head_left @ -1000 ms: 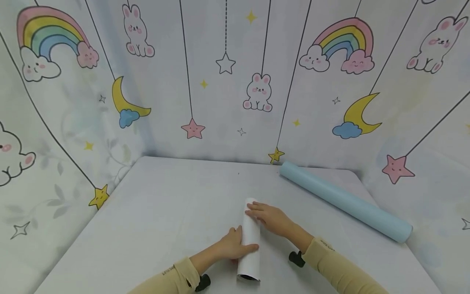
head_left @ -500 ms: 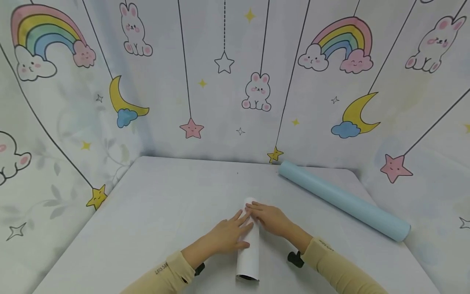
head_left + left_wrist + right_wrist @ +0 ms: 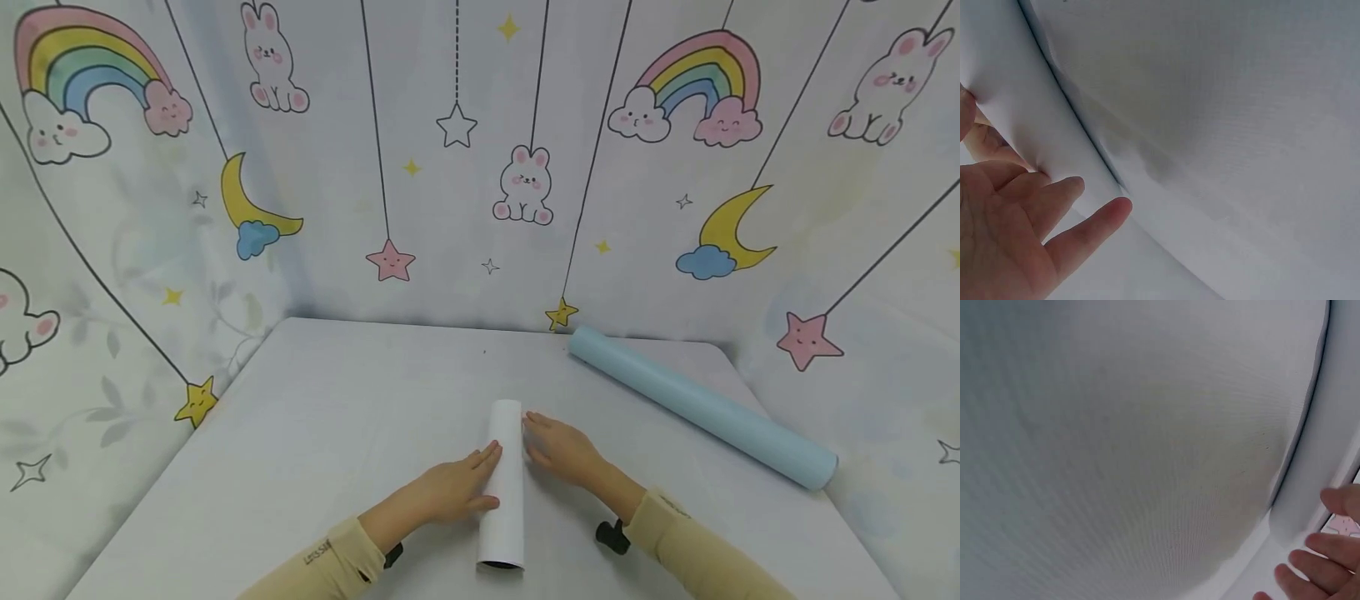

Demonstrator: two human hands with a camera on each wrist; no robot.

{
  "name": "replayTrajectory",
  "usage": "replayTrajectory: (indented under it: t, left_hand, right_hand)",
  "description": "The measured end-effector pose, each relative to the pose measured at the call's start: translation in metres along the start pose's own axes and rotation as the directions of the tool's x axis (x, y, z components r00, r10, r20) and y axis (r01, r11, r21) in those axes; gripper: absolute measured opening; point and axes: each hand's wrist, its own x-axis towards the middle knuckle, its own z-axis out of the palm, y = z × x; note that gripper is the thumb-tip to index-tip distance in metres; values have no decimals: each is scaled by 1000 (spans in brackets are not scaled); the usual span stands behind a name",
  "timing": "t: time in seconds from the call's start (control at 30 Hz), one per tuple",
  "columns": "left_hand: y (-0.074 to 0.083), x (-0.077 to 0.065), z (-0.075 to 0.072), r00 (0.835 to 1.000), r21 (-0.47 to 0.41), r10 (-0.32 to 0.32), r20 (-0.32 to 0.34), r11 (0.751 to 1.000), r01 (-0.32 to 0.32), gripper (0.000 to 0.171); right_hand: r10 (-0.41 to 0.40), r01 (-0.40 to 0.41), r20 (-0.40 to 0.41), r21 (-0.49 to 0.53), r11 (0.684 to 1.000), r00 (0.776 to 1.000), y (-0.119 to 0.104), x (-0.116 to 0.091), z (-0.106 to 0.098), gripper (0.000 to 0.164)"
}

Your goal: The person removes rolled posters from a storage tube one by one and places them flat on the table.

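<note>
Backdrop [image 3: 337, 217]: printed with rainbows, rabbits, moons and stars; one yellow star [image 3: 197, 403] is seen between nine and ten o'clock from the white roll [image 3: 507, 492].
Worktop [image 3: 225, 483]: covered in plain white, with both rolls laid on it.
Left hand [image 3: 452, 490]: laid at the nine o'clock side of the white roll, fingers extended and rested against it; nothing is grasped.
White roll: placed between the hands, its length pointed from six to twelve o'clock, a dark hollow end shown at six.
Right hand [image 3: 564, 450]: held at two o'clock, fingers straight and unclenched, fingertips set at the roll's edge near its far end; whether contact is made cannot be told.
Light blue roll [image 3: 701, 408]: laid between two and three o'clock, well apart from the hands, slanted from ten to four.
</note>
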Motion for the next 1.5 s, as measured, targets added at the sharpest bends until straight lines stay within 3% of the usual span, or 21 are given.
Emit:
replayTrajectory:
  t: [0.27,0.6,0.87,1.23,1.37,1.5]
  left_hand:
    - [-3,-5,0,1000,-60,11,-1,998,-11,73]
    - [-3,-8,3,1000,-87,14,-13,996,-15,80]
    - [3,-7,10,1000,-46,-2,-19,999,1,83]
    - [-2,-8,3,1000,11,0,-26,1000,1,84]
    - [-7,-7,-8,999,29,4,-54,1000,-3,85]
    - [-7,-5,-29,992,42,27,-122,999,-22,89]
  right_hand:
    - [-34,21,106,123,992,994,-3,-13,0,70]
    - [-157,135,73,241,961,985,-17,-16,-10,88]
    - [-192,175,125,138,975,973,-23,-12,-2,96]
    - [-175,160,162,103,982,971,-30,-8,0,100]
    - [-163,154,167,64,986,972,-32,-4,4,100]
    - [-157,154,166,32,988,973,-34,-3,5,100]
